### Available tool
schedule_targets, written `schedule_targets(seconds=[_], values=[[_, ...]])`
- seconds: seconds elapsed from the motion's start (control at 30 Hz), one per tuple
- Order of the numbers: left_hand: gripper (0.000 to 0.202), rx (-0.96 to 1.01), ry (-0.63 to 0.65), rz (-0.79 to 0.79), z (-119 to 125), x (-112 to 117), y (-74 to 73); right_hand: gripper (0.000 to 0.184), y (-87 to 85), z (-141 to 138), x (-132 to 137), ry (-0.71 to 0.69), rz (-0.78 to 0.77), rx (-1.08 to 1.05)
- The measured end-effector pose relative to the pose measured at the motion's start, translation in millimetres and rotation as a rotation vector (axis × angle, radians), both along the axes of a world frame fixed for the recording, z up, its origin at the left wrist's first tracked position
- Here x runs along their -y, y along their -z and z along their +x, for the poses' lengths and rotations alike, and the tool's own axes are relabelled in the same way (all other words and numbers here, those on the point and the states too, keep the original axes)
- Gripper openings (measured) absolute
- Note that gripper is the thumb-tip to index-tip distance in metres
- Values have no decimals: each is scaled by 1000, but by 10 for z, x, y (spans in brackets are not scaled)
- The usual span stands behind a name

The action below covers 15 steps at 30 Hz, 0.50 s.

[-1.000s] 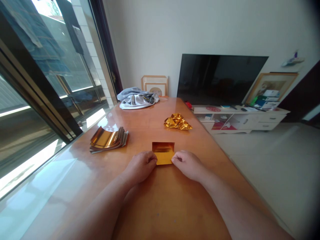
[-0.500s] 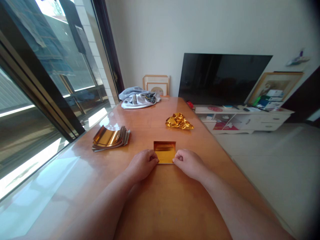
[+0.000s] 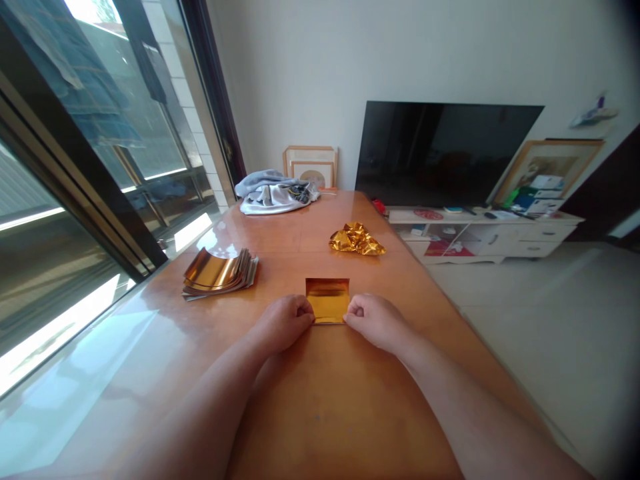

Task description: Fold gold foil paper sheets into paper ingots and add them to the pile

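Note:
A square sheet of gold foil [image 3: 327, 301] lies flat on the glossy wooden table [image 3: 340, 407], just in front of me. My left hand [image 3: 283, 324] pinches its near left corner, and my right hand [image 3: 373, 322] pinches its near right corner. Both hands rest on the table, their fingers curled. Further left, a stack of gold foil sheets [image 3: 219, 275] lies with its top sheets curling upward. A crumpled ball of gold foil [image 3: 357, 239] sits beyond the square sheet, out of reach of both hands.
A folded grey cloth [image 3: 275, 199] lies at the table's far end, in front of picture frames [image 3: 310, 167]. A glass sliding door [image 3: 90, 153] runs along the left edge. To the right are a white TV cabinet [image 3: 480, 230] and a dark television [image 3: 445, 150].
The gold sheet now sits squarer to me, with both hands still on its near corners. The whole scene has shifted slightly upward in view as my head moved.

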<state>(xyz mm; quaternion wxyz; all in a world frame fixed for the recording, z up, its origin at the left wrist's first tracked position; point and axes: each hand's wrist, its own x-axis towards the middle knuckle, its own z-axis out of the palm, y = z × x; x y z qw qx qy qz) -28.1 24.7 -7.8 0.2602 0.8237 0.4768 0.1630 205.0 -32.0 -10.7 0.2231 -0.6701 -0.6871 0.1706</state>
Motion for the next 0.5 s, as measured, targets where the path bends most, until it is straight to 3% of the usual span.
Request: schedule_targets(seconds=[0.27,0.5], values=[[18,-25,6,-43,10,19,-96,13,1,6,-6,4,-51,-5],[11,-44,31,52,-12,-6,-12,13,25,15,-28,-9,-11,2]])
